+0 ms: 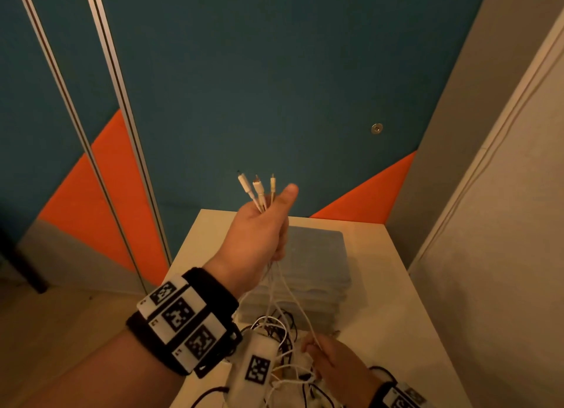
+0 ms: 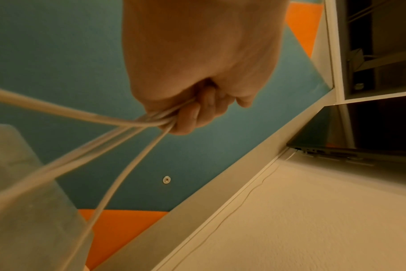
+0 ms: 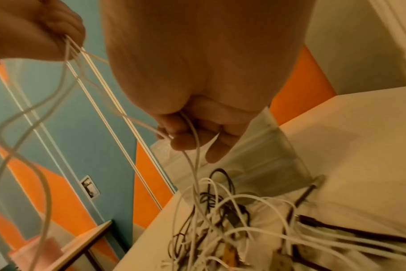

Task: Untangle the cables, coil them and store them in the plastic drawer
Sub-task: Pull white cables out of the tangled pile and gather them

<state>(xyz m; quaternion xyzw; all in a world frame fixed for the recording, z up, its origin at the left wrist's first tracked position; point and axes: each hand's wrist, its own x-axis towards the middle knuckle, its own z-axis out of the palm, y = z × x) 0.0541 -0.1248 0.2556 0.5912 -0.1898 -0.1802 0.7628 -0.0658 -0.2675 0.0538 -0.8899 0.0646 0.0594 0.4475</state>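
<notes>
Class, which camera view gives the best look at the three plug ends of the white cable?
The head view: the three plugs stick up clear of the left hand. Both wrist views show only the cable's strands.

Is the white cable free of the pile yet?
No. The white cable runs from the left hand down into the pile.

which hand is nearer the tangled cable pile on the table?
Right. The right hand sits just above the tangled cable pile, pinching a white strand; the left hand is raised well above it, gripping the plug ends.
</notes>
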